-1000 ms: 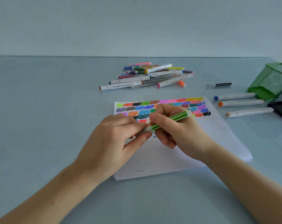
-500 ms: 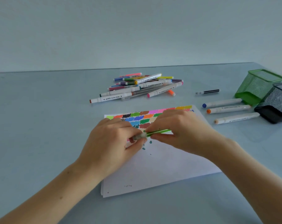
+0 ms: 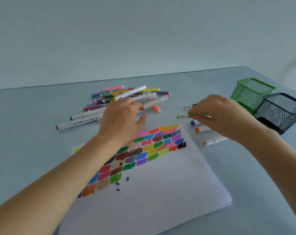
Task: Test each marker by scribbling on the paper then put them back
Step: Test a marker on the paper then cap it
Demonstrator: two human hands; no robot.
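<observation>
Two mesh holders [image 3: 252, 94], two hands [image 3: 121, 119].

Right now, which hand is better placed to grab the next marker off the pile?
The left hand. It hangs open right at the marker pile, fingers nearly on the white markers. The right hand is off beside the mesh cups and already pinches the green striped marker.

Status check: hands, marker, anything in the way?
Right hand pinches green striped marker, above table near loose markers. Left hand open over marker pile. Nothing blocks green mesh cup.
</observation>
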